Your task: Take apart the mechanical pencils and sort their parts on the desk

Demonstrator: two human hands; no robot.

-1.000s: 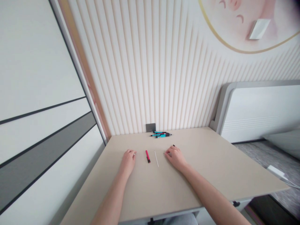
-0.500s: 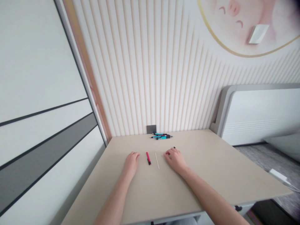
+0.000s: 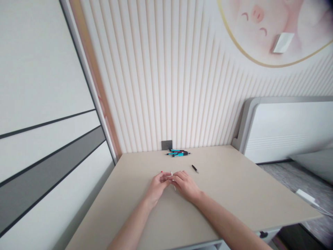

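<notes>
My left hand (image 3: 155, 189) and my right hand (image 3: 186, 185) meet at the middle of the table, their fingertips close together. A thin white pen refill (image 3: 171, 173) runs beneath the fingers, its two ends showing beyond them. Bent fingers of my right hand close around it. My left hand covers most of the red pen barrel (image 3: 161, 171), leaving only its red far end in sight; what its curled fingers hold is hidden. Beyond my right hand lies a short black pen piece (image 3: 195, 169) with a pointed tip.
Several blue and black pens (image 3: 179, 153) lie in a pile at the back of the beige table (image 3: 218, 194), under a dark wall socket (image 3: 167, 144). A white cabinet (image 3: 47, 86) borders the left side. At right stands a bed headboard (image 3: 288, 128).
Both hands have come together over the red barrel and the white refill, which lay uncovered between them before. My right hand has moved off the black pen piece, which now shows fully.
</notes>
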